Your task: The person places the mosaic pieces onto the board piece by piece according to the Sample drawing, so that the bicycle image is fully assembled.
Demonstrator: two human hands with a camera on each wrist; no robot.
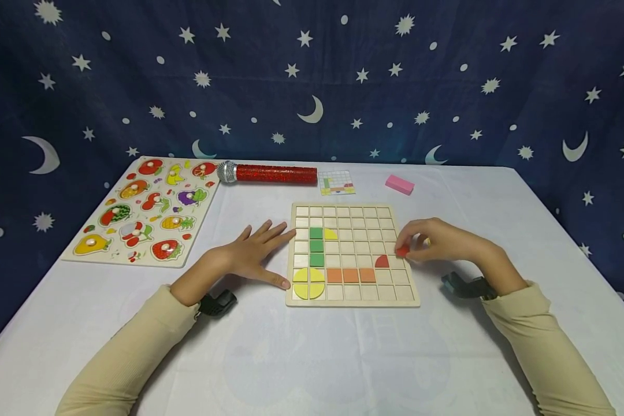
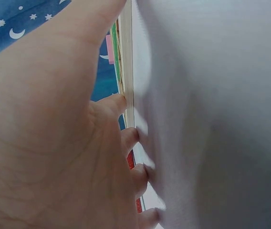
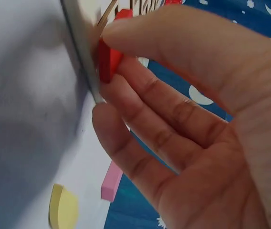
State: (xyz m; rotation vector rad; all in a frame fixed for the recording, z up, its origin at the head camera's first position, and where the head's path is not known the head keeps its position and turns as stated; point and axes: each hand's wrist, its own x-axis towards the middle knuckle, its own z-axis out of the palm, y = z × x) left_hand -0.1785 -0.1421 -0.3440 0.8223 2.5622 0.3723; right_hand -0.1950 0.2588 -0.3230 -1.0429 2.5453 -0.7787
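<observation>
My right hand (image 1: pixel 437 240) pinches a small red piece (image 3: pixel 109 59) between thumb and fingers at the right edge of a wooden grid board (image 1: pixel 351 300). On the board lie green squares (image 1: pixel 316 245), a circle of yellow quarter pieces (image 1: pixel 301 290), a single yellow quarter (image 1: pixel 330 234), a row of orange squares (image 1: pixel 351 275) and a red quarter piece (image 1: pixel 382 262). Fingers spread, my left hand (image 1: pixel 249 254) rests on the table by the board's left edge, with index fingertip and thumb tip right at it. A yellow piece (image 3: pixel 63 207) lies on the table by my right hand.
Behind the board are a pattern card (image 1: pixel 337 183), a pink block (image 1: pixel 399 184) and a glittery red microphone (image 1: pixel 275 174). A fruit peg puzzle (image 1: pixel 140 214) lies at the left. A dark starry curtain (image 1: pixel 312 75) hangs along the table's back edge.
</observation>
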